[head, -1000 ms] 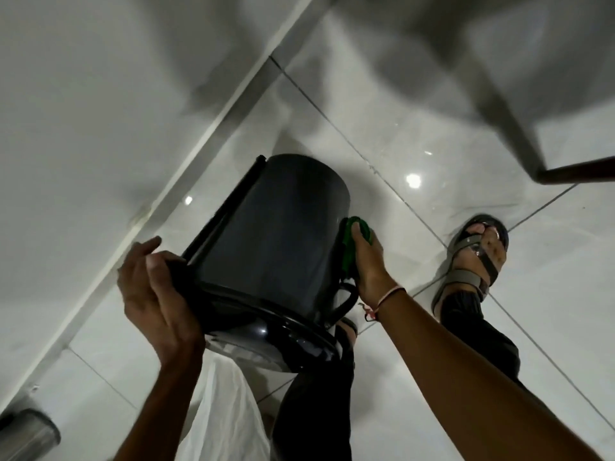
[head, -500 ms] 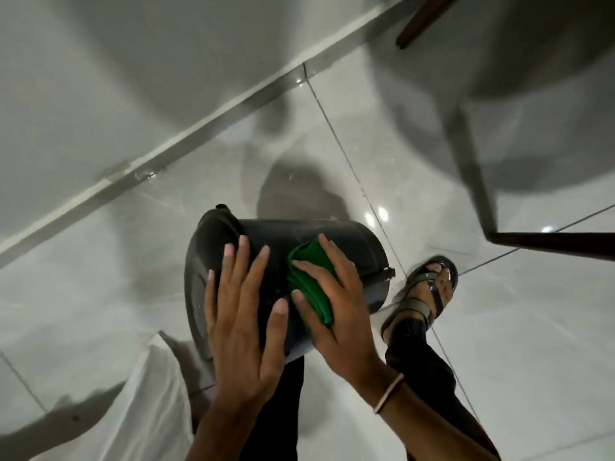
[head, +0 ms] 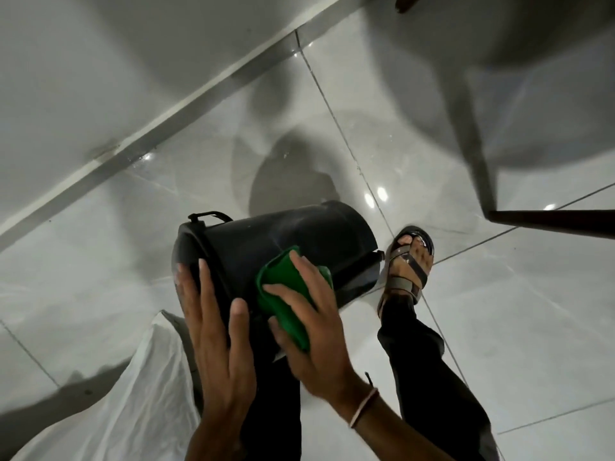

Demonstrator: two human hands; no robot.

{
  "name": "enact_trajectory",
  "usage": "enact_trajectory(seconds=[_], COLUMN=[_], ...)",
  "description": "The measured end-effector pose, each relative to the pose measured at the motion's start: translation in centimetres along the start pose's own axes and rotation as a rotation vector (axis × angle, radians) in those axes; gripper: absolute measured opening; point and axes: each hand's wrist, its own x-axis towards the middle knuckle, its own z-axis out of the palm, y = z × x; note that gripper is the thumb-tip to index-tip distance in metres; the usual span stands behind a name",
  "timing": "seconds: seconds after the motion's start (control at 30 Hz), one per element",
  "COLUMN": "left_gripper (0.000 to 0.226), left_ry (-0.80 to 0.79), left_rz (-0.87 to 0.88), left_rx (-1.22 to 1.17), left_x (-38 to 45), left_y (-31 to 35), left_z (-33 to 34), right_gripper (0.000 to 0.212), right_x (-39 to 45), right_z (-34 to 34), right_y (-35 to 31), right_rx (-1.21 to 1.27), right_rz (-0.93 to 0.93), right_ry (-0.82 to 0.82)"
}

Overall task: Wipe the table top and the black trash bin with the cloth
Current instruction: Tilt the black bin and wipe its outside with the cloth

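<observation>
The black trash bin (head: 299, 241) lies tilted on its side above the tiled floor, its lid end to the left. My left hand (head: 216, 331) rests flat on the lid end with fingers spread. My right hand (head: 312, 327) presses a folded green cloth (head: 283, 294) against the bin's side wall, fingers over the cloth. The table top is out of sight; only a dark table leg (head: 552, 221) shows at the right.
Glossy white floor tiles (head: 499, 327) lie all around. A white wall with a skirting (head: 166, 121) runs diagonally at upper left. My sandalled foot (head: 409, 261) stands just right of the bin. A white plastic sheet (head: 116, 410) lies at lower left.
The bin has been turned from upright-tilted to lying sideways. My left hand shifted from its rim to flat on the lid end; my right hand slid the cloth across the side.
</observation>
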Motion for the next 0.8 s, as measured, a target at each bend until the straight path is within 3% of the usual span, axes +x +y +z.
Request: enact_trajectory(seconds=[0.07, 0.17, 0.23, 0.4, 0.47, 0.57, 0.63, 0.7, 0.8], left_gripper=[0.064, 0.068, 0.07, 0.07, 0.069, 0.067, 0.068, 0.069, 0.07], left_ry=[0.011, -0.012, -0.016, -0.012, -0.022, -0.019, -0.024, -0.012, -0.016], left_rz=[-0.047, -0.018, -0.009, -0.067, -0.047, -0.036, -0.042, -0.025, 0.0], left_rx=[-0.008, 0.039, 0.048, 0.038, 0.039, 0.056, 0.07, 0.056, 0.078], left_x=[0.5, 1.2, 1.5, 2.7, 2.3, 2.0, 2.3, 2.8, 3.5], left_y=[0.3, 1.4, 2.1, 1.5, 1.2, 0.9, 1.0, 1.6, 1.8], left_z=[-0.1, 0.3, 0.6, -0.4, -1.0, -1.3, -1.2, -0.7, -0.6], right_gripper=[0.038, 0.035, 0.036, 0.026, 0.022, 0.028, 0.021, 0.019, 0.022], right_x=[0.8, 3.2, 4.1, 1.9, 1.9, 2.9, 3.5, 3.6, 3.3], right_z=[-0.9, -3.0, -3.2, -0.1, -0.5, -3.0, -4.3, -3.7, -1.5], right_y=[1.7, 4.0, 3.2, 0.0, 1.7, 4.5, 4.9, 3.4, 0.7], right_rx=[-0.056, 0.061, 0.149, 0.046, -0.002, 0.114, 0.169, 0.159, 0.098], right_rz=[0.037, 0.495, 0.623, 0.038, 0.072, 0.406, 0.534, 0.459, 0.149], right_ry=[0.018, 0.23, 0.343, 0.119, 0.132, 0.255, 0.34, 0.328, 0.109])
